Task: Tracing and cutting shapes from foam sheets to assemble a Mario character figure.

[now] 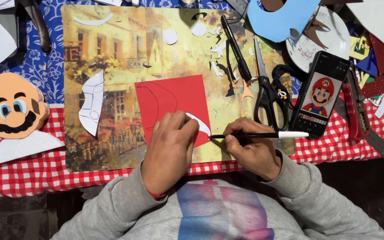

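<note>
Tracing position: the left hand (170, 149) lies palm-down, fingers flat and together, pressing a white paper template (201, 124) onto the red foam sheet (176, 100) so that neither can slip under the pen. It grips nothing; it only bears down. The right hand (253, 149) has its fingers closed around a black pen (263, 135), held nearly level with the tip at the template's curved edge, so the line follows that edge. The red sheet rests on a yellow picture mat (112, 80), which gives a smooth, firm backing over the checked cloth (23, 178). A phone (318, 94) showing a cartoon face lies just right of the work, angled toward the person for reference. Scissors (267, 95) lie beside it, within reach. A finished foam face (12, 106) sits well apart at left.
</note>
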